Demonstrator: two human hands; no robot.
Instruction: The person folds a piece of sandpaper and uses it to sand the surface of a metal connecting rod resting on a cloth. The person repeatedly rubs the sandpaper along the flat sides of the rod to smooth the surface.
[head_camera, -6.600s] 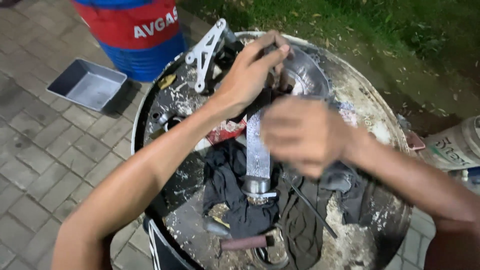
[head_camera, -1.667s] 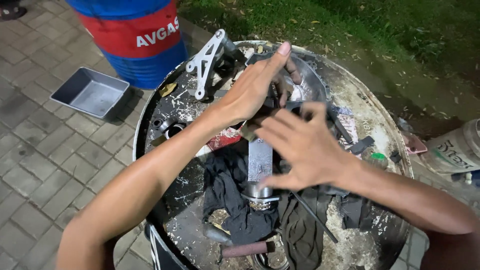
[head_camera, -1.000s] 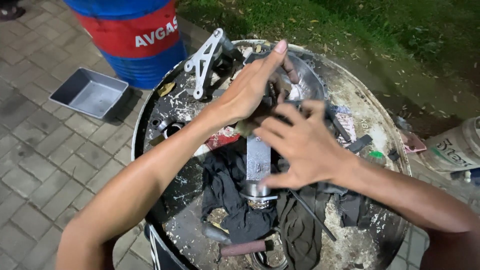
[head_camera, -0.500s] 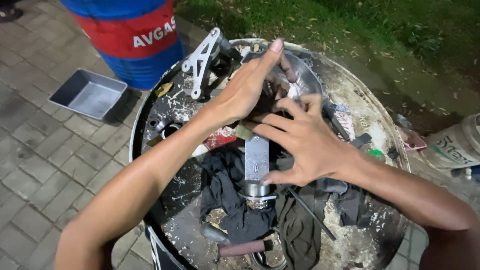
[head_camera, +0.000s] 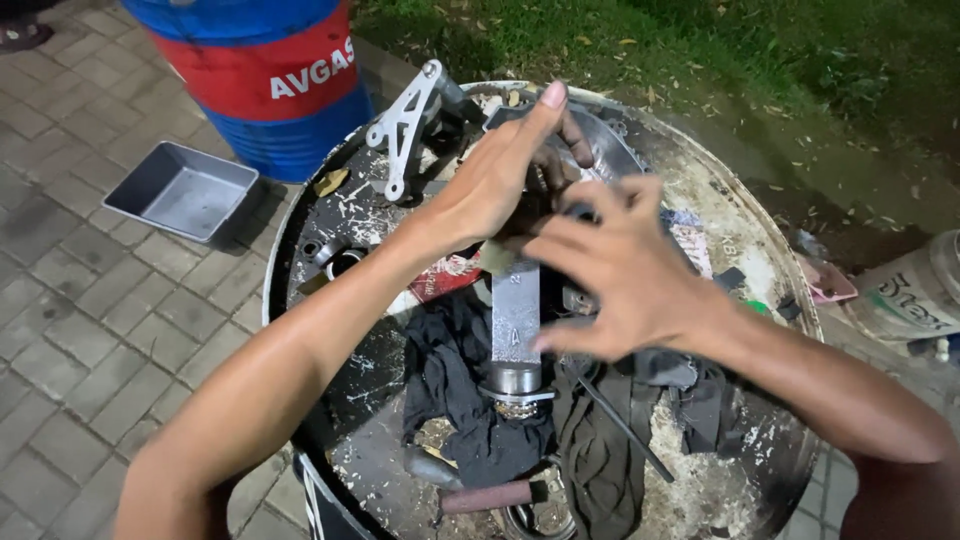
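A silver metal shaft with a round bearing end (head_camera: 516, 330) lies lengthwise on a dark rag (head_camera: 455, 400) on top of a drum lid (head_camera: 330, 230). My left hand (head_camera: 495, 180) reaches over the shaft's far end and grips a dark metal part (head_camera: 545, 175) there. My right hand (head_camera: 620, 275) hovers over the same spot with fingers spread, fingertips at a small dark piece beside the shaft. What lies under the palms is hidden.
A silver bracket (head_camera: 405, 125) stands at the lid's far left. A hammer with a reddish handle (head_camera: 490, 497) lies near me. A grey tray (head_camera: 180, 190) sits on paving beside a red and blue barrel (head_camera: 270, 70). Grass lies beyond; a sack (head_camera: 915, 290) sits at right.
My right hand has shifted slightly up and right over the shaft's far end, fingers staying spread. The left hand keeps its grip; the shaft has not moved.
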